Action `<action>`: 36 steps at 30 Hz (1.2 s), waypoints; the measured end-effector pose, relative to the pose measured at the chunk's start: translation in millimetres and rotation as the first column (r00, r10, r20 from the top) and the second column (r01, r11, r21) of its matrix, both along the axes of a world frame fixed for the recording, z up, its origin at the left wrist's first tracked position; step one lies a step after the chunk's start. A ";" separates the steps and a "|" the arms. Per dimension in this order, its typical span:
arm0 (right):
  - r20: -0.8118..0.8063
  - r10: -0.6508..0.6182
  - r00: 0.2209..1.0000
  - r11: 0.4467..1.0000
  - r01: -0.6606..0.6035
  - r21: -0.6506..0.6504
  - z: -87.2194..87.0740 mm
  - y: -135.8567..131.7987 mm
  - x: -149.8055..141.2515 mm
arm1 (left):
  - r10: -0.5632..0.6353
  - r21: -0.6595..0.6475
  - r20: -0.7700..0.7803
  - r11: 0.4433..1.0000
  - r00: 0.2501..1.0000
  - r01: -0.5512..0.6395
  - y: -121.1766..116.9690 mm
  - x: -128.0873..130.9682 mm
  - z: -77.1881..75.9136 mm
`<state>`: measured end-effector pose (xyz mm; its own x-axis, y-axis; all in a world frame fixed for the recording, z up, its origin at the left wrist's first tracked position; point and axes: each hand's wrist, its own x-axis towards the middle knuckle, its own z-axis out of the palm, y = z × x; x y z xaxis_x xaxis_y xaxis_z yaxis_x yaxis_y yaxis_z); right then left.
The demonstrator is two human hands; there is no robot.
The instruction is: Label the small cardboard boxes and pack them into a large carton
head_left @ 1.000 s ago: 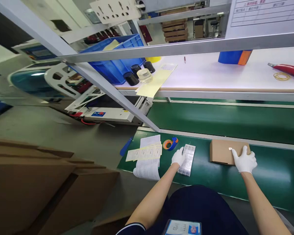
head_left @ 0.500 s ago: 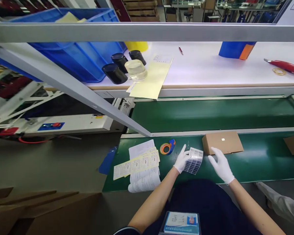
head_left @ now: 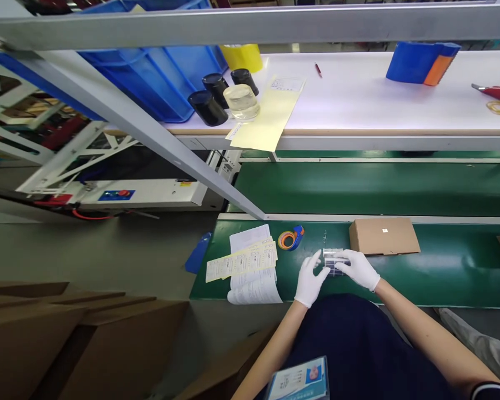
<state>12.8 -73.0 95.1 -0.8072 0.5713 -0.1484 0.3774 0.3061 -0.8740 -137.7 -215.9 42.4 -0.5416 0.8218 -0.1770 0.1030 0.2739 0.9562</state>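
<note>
Blue plastic bin on the white shelf: interior mostly hidden by the metal crossbar and upper picture edge; a scrap of something pale yellow shows at the top, remaining contents not readable. Small brown carton on the green work surface: top shut, one small white label on it, contents not visible. Large cardboard boxes stand at lower left, insides not visible. Label sheet: silvery, glossy, ruled into a grid of small rectangles, bowed and foreshortened; it lies between the two white-gloved hands, over the green surface, left of and nearer the wearer than the small carton. Right hand pinches the sheet's right side, thumb across its face. Left hand is at the left edge, thumb and forefinger parted, thumb tip overlapping the sheet; cannot tell whether it grips. Compared with 1.0 s ago: right hand then on the small carton, sheet stretched out long under the left hand. At 0.5 s ago the right hand was off the carton but short of the sheet; it has now reached it.
</note>
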 end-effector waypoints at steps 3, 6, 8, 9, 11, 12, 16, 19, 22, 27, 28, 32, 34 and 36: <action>-0.049 0.091 0.995 0.994 -0.094 -0.055 6.3 -2.2 -0.3 | -0.106 0.005 -0.193 0.994 0.975 0.109 7.2 -7.8 22.1; -0.049 0.058 0.997 0.997 -0.061 -0.053 8.5 -2.2 4.5 | -0.247 -0.029 -0.066 0.969 0.967 0.246 16.5 -13.7 36.9; -0.020 -0.019 1.000 1.000 0.018 -0.022 7.1 -1.0 10.7 | -0.253 -0.056 0.010 0.966 0.967 0.253 21.4 -15.7 41.2; -0.009 -0.051 0.999 0.999 0.051 -0.014 6.2 -0.4 14.2 | -0.256 -0.062 0.040 0.964 0.966 0.258 23.3 -16.2 42.1; -0.005 -0.097 0.995 0.995 0.097 -0.035 5.3 0.3 20.5 | -0.287 -0.061 0.095 0.954 0.953 0.294 26.1 -16.7 42.5; -0.009 -0.113 0.994 0.992 0.112 -0.057 5.6 0.2 23.0 | -0.306 -0.059 0.117 0.947 0.945 0.315 27.3 -16.6 42.4; -0.027 -0.146 0.989 0.981 0.141 -0.137 10.4 -2.2 27.9 | -0.347 -0.065 0.158 0.930 0.924 0.361 31.3 -15.8 41.1; -0.042 -0.154 0.987 0.978 0.146 -0.149 11.8 -4.7 28.8 | -0.348 -0.096 0.149 0.927 0.926 0.363 32.7 -15.5 40.1; -0.032 -0.145 0.989 0.982 0.139 -0.130 9.8 -6.9 29.7 | -0.366 -0.116 0.126 0.918 0.922 0.380 32.5 -16.1 40.5; 0.026 -0.140 0.990 0.983 0.143 -0.112 6.9 -8.1 30.9 | -0.402 -0.142 0.075 0.902 0.913 0.408 31.2 -17.3 42.4; 0.034 -0.140 0.990 0.983 0.143 -0.112 6.6 -7.9 30.8 | -0.396 -0.138 0.086 0.904 0.914 0.405 31.1 -17.3 42.0; 0.051 -0.150 0.987 0.981 0.155 -0.118 4.8 -6.6 29.2 | -0.335 -0.086 0.233 0.928 0.913 0.363 30.5 -15.8 35.1; 0.061 -0.168 0.984 0.979 0.174 -0.109 3.5 -6.6 28.4 | -0.285 -0.058 0.300 0.947 0.910 0.315 30.4 -14.7 29.5; 0.065 -0.217 0.974 0.971 0.222 -0.092 2.7 -7.1 28.1 | -0.220 -0.051 0.328 0.967 0.919 0.250 30.5 -13.9 24.6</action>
<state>41.0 -80.1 97.8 -0.6530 0.7140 -0.2528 0.4736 0.1244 -0.8719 -151.6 -185.3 66.9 -0.2382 0.8911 -0.3862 -0.1295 0.3649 0.9220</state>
